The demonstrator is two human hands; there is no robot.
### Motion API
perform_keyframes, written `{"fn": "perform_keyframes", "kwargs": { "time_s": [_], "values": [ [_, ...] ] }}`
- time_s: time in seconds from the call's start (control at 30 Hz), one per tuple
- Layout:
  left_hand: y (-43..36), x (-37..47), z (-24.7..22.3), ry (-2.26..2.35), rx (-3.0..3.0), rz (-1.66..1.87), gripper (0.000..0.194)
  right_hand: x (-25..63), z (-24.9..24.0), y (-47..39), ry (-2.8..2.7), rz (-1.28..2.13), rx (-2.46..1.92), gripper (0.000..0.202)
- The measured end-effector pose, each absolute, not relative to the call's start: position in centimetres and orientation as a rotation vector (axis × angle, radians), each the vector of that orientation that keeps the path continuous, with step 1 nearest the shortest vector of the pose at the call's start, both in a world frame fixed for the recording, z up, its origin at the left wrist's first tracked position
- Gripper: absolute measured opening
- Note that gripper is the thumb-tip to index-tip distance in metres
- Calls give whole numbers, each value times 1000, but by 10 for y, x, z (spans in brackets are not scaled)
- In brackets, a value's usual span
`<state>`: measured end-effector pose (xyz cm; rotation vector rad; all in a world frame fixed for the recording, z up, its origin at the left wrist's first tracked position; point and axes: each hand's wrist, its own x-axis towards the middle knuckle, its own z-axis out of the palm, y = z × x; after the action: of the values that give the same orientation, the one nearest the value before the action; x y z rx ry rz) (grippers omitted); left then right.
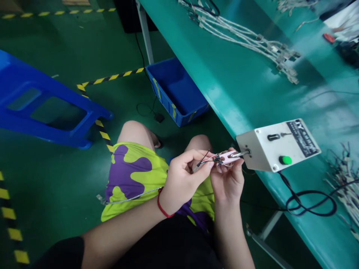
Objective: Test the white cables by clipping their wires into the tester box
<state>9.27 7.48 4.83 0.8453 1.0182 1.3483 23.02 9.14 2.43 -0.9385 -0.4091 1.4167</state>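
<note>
Two hands (183,183), one held cable (140,195)

Just below and right of centre, thin red, white and black wires (206,160) splay beside a pale pink forked piece (226,157) overlapping a metal rod (241,153). Lower left, a grey cable (134,197) slants toward its pale connector (100,199).

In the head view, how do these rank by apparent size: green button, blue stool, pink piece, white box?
1. Blue stool
2. White box
3. Pink piece, partly covered
4. Green button
</note>
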Motion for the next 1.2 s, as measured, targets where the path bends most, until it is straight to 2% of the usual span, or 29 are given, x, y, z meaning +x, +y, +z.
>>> {"fn": "perform_keyframes", "kwargs": {
  "time_s": [0.37, 0.53, 0.73, 0.87, 1.2],
  "values": [
    [72, 93, 52, 1043, 835, 1301, 4, 234, 29, 85, -375, 1507, -877, 54],
    [71, 93, 48, 1119, 902, 1296, 9, 234, 20, 78, -352, 1503, -891, 18],
    [66, 89, 47, 1120, 893, 1299, 15, 226, 16, 73, -333, 1522, -937, 19],
    [61, 84, 50, 1108, 873, 1296, 14, 214, 20, 67, -359, 1534, -961, 10],
    [52, 81, 56, 1072, 913, 1310, 19, 196, 40, 49, -411, 1453, -1073, 16]
  ]
}}
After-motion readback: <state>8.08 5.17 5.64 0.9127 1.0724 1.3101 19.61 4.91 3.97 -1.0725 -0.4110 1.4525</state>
